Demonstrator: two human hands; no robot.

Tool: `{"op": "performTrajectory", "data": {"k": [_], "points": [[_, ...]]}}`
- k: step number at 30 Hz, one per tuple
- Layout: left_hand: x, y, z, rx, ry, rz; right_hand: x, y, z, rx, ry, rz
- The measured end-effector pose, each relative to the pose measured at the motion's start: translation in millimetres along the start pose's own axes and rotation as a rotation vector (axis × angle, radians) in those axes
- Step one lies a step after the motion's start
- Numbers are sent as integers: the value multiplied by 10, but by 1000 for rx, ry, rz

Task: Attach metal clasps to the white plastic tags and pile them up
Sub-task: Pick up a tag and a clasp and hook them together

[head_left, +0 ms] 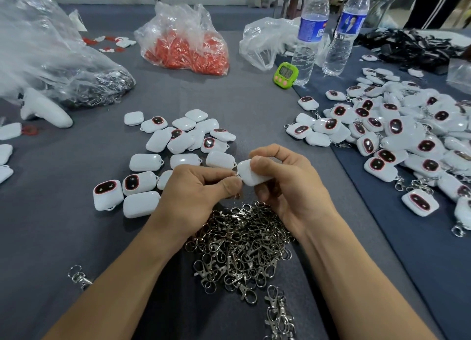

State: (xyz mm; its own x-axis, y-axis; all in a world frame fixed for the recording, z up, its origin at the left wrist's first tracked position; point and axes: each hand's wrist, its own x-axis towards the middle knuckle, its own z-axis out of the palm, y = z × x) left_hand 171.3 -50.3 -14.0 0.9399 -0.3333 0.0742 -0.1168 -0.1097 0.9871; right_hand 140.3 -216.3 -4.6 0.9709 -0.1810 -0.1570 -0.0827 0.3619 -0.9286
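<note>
My right hand (285,184) grips a white plastic tag (251,175) between thumb and fingers. My left hand (201,189) pinches a metal clasp (237,179) by its ring, right at the tag's left corner; most of the clasp is hidden by my fingers. Below both hands lies a heap of loose metal clasps (242,245). Several loose white tags (163,158), some with dark oval faces up, are scattered just beyond my hands. A big pile of tags with clasps attached (397,133) covers the right side.
A bag of red parts (186,46) and clear bags (51,59) sit at the back. Two water bottles (309,33) and a green timer (285,74) stand back right. A white controller (46,110) lies left. A single clasp (79,276) lies front left, black straps (413,46) far right.
</note>
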Motion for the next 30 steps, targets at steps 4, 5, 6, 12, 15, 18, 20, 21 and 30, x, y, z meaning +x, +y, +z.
{"op": "performTrajectory", "data": {"k": [4, 5, 6, 12, 15, 18, 20, 21, 30], "points": [[-30, -55, -5, 598, 151, 328, -13, 52, 49, -167, 30, -145], [-41, -77, 8, 750, 169, 427, -12, 63, 64, -207, 46, -168], [-54, -94, 23, 829, 183, 488, -12, 68, 76, -226, 58, -177], [-26, -58, 41, 283, 168, 143, -13, 16, 63, -60, 63, -82], [-6, -35, 61, 93, 145, 71, -12, 3, 60, 22, 69, -39], [-27, -20, 56, 125, 189, 127, -15, 24, 82, 60, 55, -34], [-41, -27, 32, 289, 222, 238, -15, 41, 91, 55, 57, -46], [-43, -26, 22, 418, 232, 322, -13, 53, 92, 33, 63, -68], [-59, -69, 6, 865, 251, 562, -18, 161, 113, -363, 170, -319]]}}
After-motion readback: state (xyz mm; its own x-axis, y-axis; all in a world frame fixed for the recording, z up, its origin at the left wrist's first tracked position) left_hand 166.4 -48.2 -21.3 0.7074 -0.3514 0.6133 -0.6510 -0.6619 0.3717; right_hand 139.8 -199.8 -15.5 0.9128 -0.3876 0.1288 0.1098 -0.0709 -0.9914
